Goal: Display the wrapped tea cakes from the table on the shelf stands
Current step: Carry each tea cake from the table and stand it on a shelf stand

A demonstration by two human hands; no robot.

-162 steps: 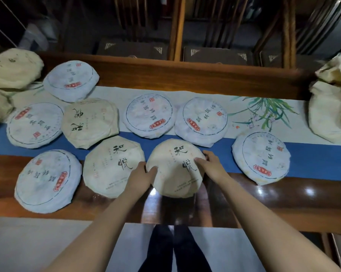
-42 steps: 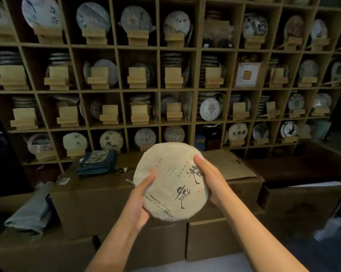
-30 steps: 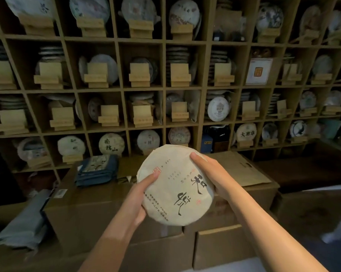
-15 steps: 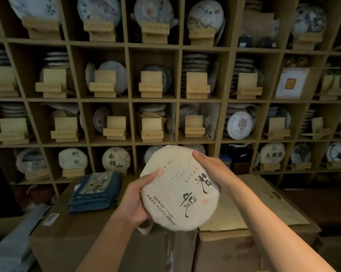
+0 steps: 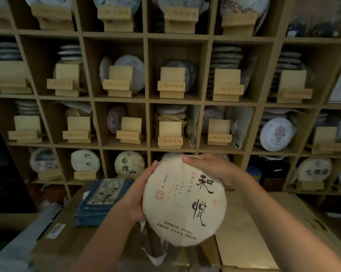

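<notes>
right now the round cream paper-wrapped tea cake with bold black brush characters (image 5: 185, 201) is up in the air in front of the pale wooden grid shelf (image 5: 146, 103), face toward the camera, carried between both hands and resting on nothing. the left hand (image 5: 138, 195) cups its left edge from behind, fingers curled round the rim; the right hand (image 5: 209, 165) lies over the top right edge, fingers bent over the rim and holding it too.

this looks like the carry-to-shelf step, with the placing not yet done. the next move, as i judge it, calls for picking a bare light wooden stand (image 5: 170, 134) in the middle row, lifting the cake to it and leaning it upright against the back board with its lower edge in the front lip.

several cubbies hold stands with nothing on them, stacks of wrapped cakes piled behind. the bottom row already shows cakes, among them a cream cake with the same black characters (image 5: 85, 160) and a cream cake with three black characters (image 5: 129, 163). brown cardboard boxes (image 5: 254, 232) stand between the person and the shelf, a folded blue cloth bundle (image 5: 103, 201) on one, so the reach must go over them. a loose tail of wrapper hanging below the cake could snag.
</notes>
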